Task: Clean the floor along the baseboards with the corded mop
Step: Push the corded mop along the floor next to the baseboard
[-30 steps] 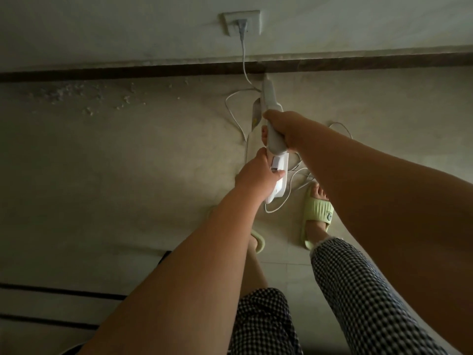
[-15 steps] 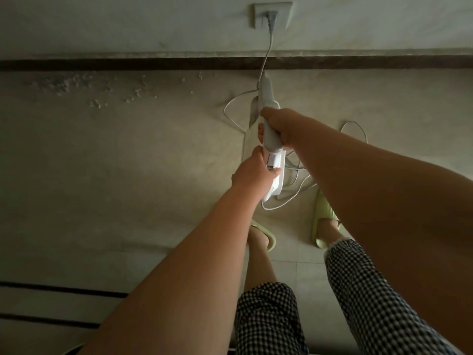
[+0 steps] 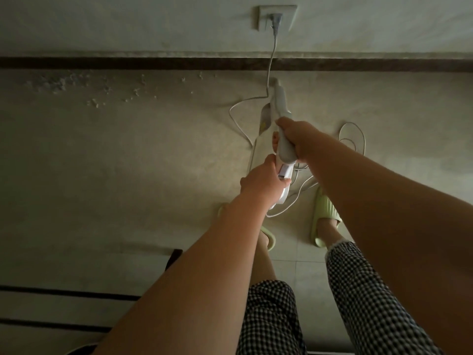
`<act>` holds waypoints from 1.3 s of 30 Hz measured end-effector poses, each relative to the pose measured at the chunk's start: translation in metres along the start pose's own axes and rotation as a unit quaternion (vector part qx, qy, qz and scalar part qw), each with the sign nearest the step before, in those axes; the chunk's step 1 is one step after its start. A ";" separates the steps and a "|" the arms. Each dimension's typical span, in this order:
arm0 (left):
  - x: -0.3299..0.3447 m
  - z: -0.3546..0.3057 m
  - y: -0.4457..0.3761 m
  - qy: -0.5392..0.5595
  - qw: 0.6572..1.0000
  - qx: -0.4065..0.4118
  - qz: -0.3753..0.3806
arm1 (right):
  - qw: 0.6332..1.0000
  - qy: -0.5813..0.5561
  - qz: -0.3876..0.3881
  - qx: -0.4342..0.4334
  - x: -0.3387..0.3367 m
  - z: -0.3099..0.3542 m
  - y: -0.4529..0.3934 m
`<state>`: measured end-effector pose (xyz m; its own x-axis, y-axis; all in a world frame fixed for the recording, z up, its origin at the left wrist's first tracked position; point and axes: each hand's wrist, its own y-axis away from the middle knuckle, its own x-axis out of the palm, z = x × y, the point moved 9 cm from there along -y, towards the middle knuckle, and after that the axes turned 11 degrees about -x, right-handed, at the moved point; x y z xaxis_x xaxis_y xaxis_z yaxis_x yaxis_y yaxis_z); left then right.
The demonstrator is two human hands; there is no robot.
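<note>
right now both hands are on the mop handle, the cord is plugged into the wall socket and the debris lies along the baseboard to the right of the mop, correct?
One detail is off. In the head view the debris lies along the baseboard to the left of the mop, not the right. The rest holds: the left hand and right hand both grip the handle, and the cord is plugged into the wall socket.

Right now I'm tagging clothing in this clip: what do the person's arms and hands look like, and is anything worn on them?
Both forearms are bare as far as the frame shows: no sleeves in view. The left hand and right hand show no gloves, rings or watch where visible.
</note>
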<state>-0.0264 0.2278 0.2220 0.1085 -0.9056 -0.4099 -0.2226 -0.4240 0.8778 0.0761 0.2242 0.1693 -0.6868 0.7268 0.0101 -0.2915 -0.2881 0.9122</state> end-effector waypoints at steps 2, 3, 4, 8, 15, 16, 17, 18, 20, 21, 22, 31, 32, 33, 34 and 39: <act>0.003 0.000 0.001 0.002 1.000 0.004 0.008 | 1.000 0.000 -0.007 -0.002 -0.004 -0.003 -0.001; 0.004 0.001 0.001 0.006 1.000 0.003 0.010 | 1.000 0.002 -0.007 0.000 -0.004 -0.004 -0.001; 0.004 0.004 0.001 0.012 1.000 0.000 0.011 | 1.000 0.005 -0.006 0.003 -0.001 -0.006 0.000; 0.003 0.020 0.005 0.030 0.999 -0.012 0.005 | 1.000 0.023 0.006 0.015 0.015 -0.014 0.007; -0.005 0.057 0.023 0.033 0.999 -0.028 -0.011 | 0.998 0.028 0.032 0.037 0.048 -0.041 0.024; -0.006 0.061 0.025 0.026 0.999 -0.026 -0.013 | 0.998 0.024 0.034 0.038 0.051 -0.044 0.026; -0.006 0.062 0.025 0.017 1.000 -0.024 -0.011 | 0.999 0.021 0.035 0.036 0.051 -0.047 0.027; -0.004 0.062 0.027 0.006 1.000 -0.019 -0.006 | 0.999 0.014 0.030 0.034 0.048 -0.050 0.028; -0.003 0.059 0.027 -0.013 1.000 -0.009 0.003 | 0.999 0.001 0.019 0.028 0.040 -0.051 0.026; 0.001 0.055 0.028 -0.023 1.000 -0.001 0.008 | 1.000 -0.011 0.009 0.024 0.032 -0.053 0.026; 0.004 0.050 0.029 -0.030 0.999 0.007 0.012 | 1.000 -0.020 0.002 0.019 0.024 -0.053 0.025; 0.039 0.014 0.042 -0.046 0.998 0.020 0.048 | 0.999 -0.029 -0.029 0.030 -0.041 -0.062 0.021; 0.041 0.015 0.046 -0.039 0.998 0.014 0.051 | 0.999 -0.024 -0.025 0.033 -0.040 -0.064 0.024; 0.041 0.019 0.051 -0.032 0.998 0.007 0.052 | 0.999 -0.021 -0.019 0.035 -0.037 -0.067 0.028; 0.040 0.022 0.059 -0.026 0.998 0.000 0.052 | 0.999 -0.015 -0.010 0.037 -0.033 -0.068 0.035; 0.026 0.042 0.092 0.009 0.999 -0.011 0.035 | 0.998 -0.006 0.033 0.044 -0.002 -0.074 0.070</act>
<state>-0.0844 0.1645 0.2820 0.1102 -0.9326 -0.3438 -0.2082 -0.3599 0.9095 0.0080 0.1560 0.2033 -0.6938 0.7161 0.0760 -0.1858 -0.2800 0.9418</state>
